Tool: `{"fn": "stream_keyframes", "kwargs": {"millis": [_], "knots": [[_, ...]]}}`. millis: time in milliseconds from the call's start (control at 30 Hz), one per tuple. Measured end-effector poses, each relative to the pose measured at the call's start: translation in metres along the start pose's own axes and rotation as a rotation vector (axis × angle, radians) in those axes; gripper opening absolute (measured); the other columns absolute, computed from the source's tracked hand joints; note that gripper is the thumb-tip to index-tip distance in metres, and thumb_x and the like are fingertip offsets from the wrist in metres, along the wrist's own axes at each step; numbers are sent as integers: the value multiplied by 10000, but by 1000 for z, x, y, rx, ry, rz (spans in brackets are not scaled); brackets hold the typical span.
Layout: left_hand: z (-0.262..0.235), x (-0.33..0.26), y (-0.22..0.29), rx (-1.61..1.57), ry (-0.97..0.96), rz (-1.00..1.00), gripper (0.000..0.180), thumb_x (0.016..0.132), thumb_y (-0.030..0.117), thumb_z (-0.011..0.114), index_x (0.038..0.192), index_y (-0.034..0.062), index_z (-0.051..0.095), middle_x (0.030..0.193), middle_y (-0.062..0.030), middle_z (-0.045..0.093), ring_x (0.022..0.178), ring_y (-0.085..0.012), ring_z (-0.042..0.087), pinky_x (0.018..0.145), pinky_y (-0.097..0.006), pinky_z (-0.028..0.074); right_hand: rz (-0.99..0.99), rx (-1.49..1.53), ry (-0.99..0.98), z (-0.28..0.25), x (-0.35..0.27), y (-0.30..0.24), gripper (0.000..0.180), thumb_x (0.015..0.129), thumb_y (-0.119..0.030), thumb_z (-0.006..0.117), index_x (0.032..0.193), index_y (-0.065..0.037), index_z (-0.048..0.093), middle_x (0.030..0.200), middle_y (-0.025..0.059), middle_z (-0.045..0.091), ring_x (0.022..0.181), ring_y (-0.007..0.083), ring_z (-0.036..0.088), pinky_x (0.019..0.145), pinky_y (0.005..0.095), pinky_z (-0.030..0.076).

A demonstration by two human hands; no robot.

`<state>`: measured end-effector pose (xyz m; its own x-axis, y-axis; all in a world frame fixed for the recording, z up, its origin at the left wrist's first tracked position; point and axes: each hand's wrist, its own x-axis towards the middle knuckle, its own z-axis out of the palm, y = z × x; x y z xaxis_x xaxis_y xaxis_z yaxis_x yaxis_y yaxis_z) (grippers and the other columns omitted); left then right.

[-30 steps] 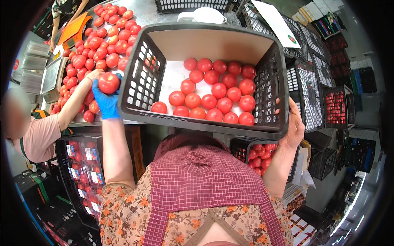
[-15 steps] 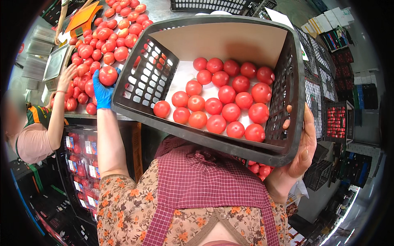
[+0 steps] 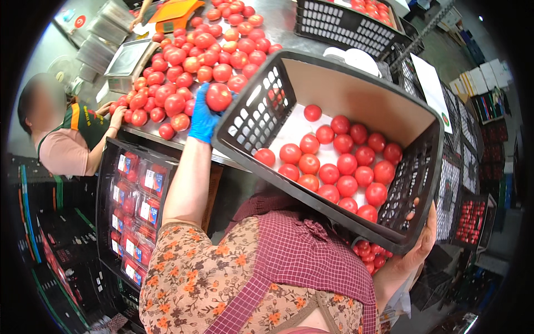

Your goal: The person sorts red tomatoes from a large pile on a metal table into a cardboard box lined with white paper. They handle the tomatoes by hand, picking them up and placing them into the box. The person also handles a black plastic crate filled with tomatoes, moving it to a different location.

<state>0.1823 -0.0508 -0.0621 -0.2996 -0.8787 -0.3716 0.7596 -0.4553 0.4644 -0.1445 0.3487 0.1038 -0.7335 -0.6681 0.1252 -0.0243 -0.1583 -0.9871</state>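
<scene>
A black perforated crate (image 3: pixel 303 192) is tilted in front of me, its right end lower. Inside, several red tomatoes (image 3: pixel 346 163) lie loose on a pale base, gathered mostly toward the right, with a cardboard sheet (image 3: pixel 345 92) along the far wall. My bare right hand (image 3: pixel 425 239) grips the crate's right end, fingertips showing through its holes. My left hand (image 3: pixel 204 119), in a blue glove, is closed around a single tomato (image 3: pixel 218 97) just off the crate's left corner. Whether this hand also touches the crate, I cannot tell.
Many tomatoes (image 3: pixel 175 83) are heaped on the metal table (image 3: pixel 281 28), beside a scale (image 3: pixel 127 61) and an orange tray (image 3: pixel 175 14). Another tomato crate (image 3: pixel 345 28) stands behind. At left, a co-worker (image 3: pixel 69 145) reaches into the heap, near a crate of packed tomatoes (image 3: pixel 133 211).
The held crate has turned clockwise in view, its right end now lower, and some tomatoes inside have shifted. My left hand keeps its tomato. The co-worker's raised hand has come down to the heap.
</scene>
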Motion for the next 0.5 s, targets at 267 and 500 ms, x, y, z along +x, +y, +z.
{"fn": "stream_keyframes", "kwargs": {"millis": [267, 500], "knots": [[40, -41, -33, -36, 54, -34, 590, 838, 423, 677, 1268, 63, 496, 1128, -161, 595, 1001, -301, 604, 897, -452, 530, 141, 150, 79, -70, 10, 56, 598, 965, -351, 399, 1382, 79, 404, 1229, 163, 576, 920, 146, 551, 813, 263, 467], [63, -71, -63, -174, 38, -153, 596, 795, 448, 727, 1205, 82, 498, 1043, -165, 582, 962, -322, 580, 912, -470, 510, 178, 179, 104, -137, 18, 116, 491, 1012, -280, 340, 1362, 48, 446, 1185, 159, 608, 858, 161, 568, 777, 268, 480]]}}
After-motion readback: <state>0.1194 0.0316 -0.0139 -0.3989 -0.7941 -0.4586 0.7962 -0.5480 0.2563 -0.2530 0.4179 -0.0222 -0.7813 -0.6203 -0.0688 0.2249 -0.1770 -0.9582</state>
